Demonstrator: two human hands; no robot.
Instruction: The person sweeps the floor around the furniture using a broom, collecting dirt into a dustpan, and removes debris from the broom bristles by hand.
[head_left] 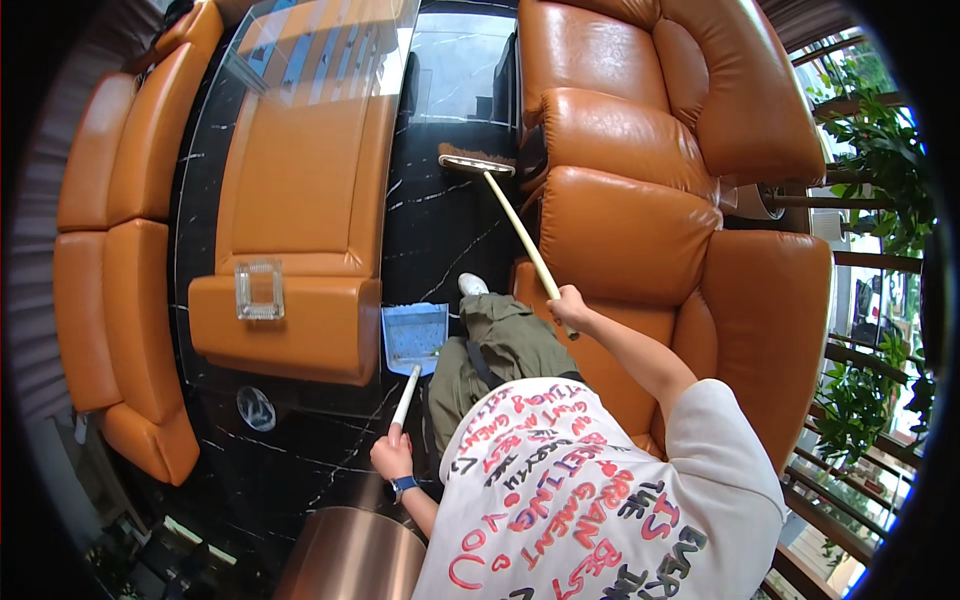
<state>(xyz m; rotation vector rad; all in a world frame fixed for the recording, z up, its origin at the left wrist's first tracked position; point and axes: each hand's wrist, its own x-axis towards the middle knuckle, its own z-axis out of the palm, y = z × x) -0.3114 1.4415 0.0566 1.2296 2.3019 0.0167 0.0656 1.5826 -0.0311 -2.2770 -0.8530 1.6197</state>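
Broom (524, 236), one, long pale handle, brown bristles: head at the right edge of the black, white-veined floor (430, 255) strip, beside the sofa; handle slanting back toward the person. Right grip (570, 308): closed round the broom handle near its end.

Dustpan (415, 328), one, blue, pale upright handle: on the floor, just off the near right corner of the desk, close to the person's leg. Contents: perhaps a few specks, too small to identify. Left grip (391, 456): wrapped about the dustpan handle; blue watch (403, 484) on the wrist.

Desk (300, 190), one, low, orange, with glass pane. Square clear glass ashtray (260, 290) toward its near left corner.

Shoe (473, 285), white, between dustpan and sofa.

Sofa (618, 222), orange, along the floor strip's right edge. Second couch (138, 265), orange, left of the desk.

Cylinder (355, 555), copper-coloured, beyond the desk's near edge.

Plants (880, 200), green, leafy, far right.
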